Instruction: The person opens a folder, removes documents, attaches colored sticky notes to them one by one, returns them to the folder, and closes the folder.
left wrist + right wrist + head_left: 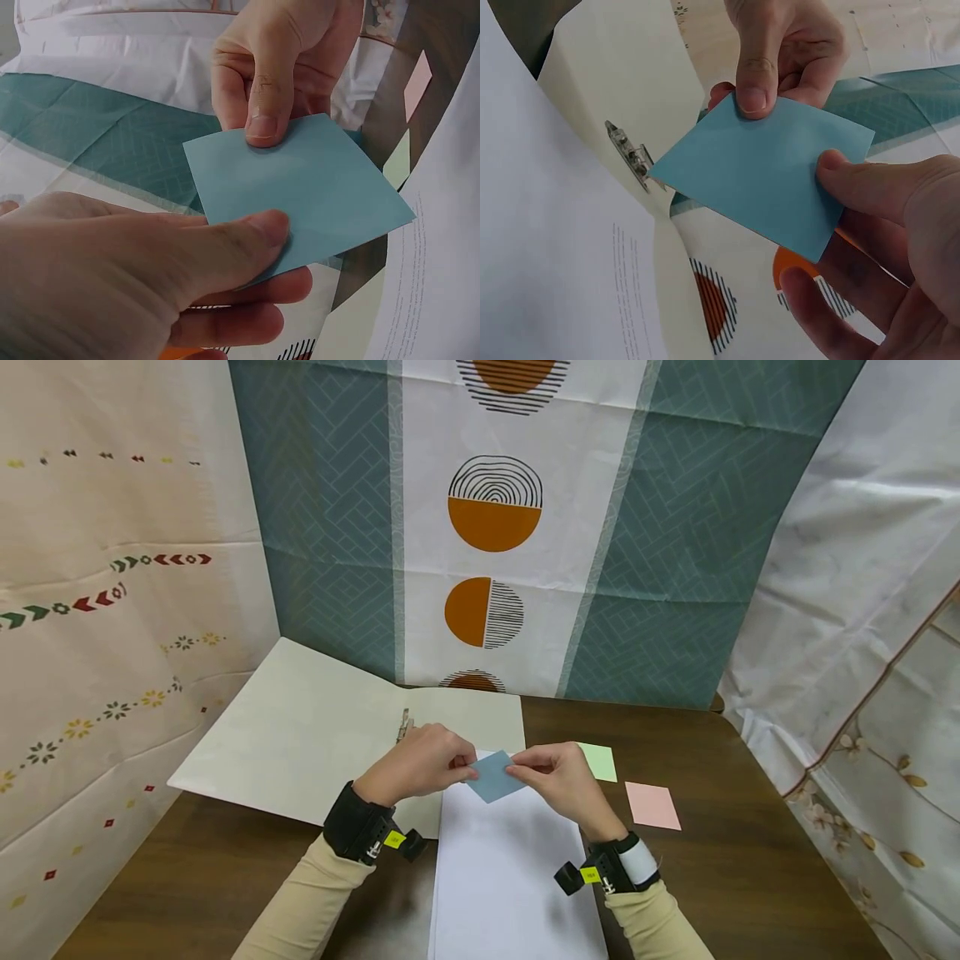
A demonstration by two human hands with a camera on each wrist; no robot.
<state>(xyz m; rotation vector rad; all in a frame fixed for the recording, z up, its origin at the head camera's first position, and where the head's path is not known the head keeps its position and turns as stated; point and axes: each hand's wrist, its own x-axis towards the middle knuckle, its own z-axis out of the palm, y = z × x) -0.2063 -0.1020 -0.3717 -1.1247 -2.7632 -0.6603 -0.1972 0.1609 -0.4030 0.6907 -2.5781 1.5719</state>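
Note:
A blue square of paper (496, 777) is held up over white sheets (510, 868) by both hands. My left hand (429, 764) pinches its left side, thumb on top, and my right hand (555, 781) pinches the right side. In the left wrist view the blue paper (300, 184) lies flat between the two thumbs. The right wrist view shows the same blue paper (757, 172), with the right thumb (870, 184) on its face and fingers behind. Small lines of print run along the white sheet (626, 285) below.
An open cream folder (315, 727) with a metal clip (403, 725) lies left of and behind the sheets. A green paper square (598, 762) and a pink one (652, 806) are on the brown table (720, 877) at right. Patterned cloths (330, 527) hang around the table.

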